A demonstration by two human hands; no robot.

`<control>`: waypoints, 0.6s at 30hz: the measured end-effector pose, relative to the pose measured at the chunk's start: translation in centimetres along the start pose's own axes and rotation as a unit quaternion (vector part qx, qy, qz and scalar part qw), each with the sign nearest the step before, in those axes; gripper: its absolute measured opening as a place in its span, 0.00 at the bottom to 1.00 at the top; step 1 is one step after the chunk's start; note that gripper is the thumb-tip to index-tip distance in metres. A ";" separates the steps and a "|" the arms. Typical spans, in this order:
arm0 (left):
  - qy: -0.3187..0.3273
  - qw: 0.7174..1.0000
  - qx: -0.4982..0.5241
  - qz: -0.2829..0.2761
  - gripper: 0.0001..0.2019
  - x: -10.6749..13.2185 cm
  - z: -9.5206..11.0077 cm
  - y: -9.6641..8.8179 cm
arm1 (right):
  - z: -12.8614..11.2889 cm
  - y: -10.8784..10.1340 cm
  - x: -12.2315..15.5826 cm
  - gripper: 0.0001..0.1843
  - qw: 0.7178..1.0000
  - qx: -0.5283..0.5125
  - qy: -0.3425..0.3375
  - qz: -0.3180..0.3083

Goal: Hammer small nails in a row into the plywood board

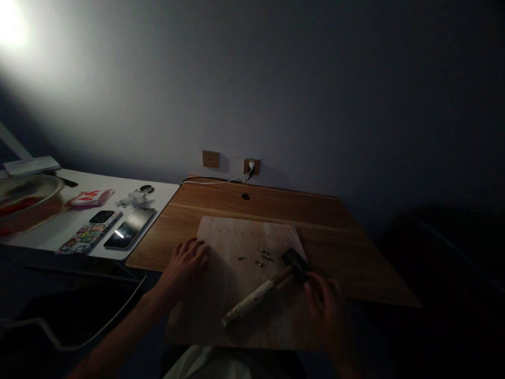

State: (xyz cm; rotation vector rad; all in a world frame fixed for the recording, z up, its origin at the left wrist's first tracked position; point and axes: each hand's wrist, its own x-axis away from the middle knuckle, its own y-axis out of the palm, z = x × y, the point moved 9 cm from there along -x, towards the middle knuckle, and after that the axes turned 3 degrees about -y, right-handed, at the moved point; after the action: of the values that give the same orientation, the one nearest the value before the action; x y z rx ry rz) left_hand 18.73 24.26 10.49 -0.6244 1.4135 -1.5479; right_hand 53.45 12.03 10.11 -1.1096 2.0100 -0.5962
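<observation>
In the head view, the hammer [261,292] lies slantwise on the board [231,281]. The left hand [190,257] rests loosely spread at the board's left edge; whether the right hand [324,301], beside the hammer, grips it, I cannot tell. Likely head-heavy, rigid; best held by its pale handle [248,305].

On the white table [168,190] to my left, I see a shiny phone [132,226], a phone in a colourful case [89,234] and a big bowl [45,213]. A white plug [251,165] sits in the wall socket [257,167].
</observation>
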 end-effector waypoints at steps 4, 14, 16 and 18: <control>0.131 0.991 0.009 -0.020 0.17 -2.3 5.3 1.3 | -5.1 5.7 2.0 0.28 0.968 -0.051 0.000 -0.246; 0.358 0.932 0.003 -0.059 0.06 -3.9 12.3 2.1 | -5.8 7.4 1.7 0.25 0.957 -0.148 0.099 -0.231; 0.369 0.928 0.003 -0.055 0.06 -3.9 12.7 2.0 | -4.8 6.5 2.4 0.23 0.955 -0.179 0.135 -0.195; 0.376 0.925 0.005 -0.054 0.07 -3.9 13.0 2.0 | -3.5 5.8 3.3 0.20 0.943 -0.216 0.191 -0.164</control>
State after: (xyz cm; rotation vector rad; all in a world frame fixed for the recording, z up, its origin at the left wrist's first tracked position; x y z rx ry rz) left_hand 32.07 21.45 12.21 -0.0773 1.9439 -1.9953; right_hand 46.67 12.32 6.96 -1.7263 2.3792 -0.5863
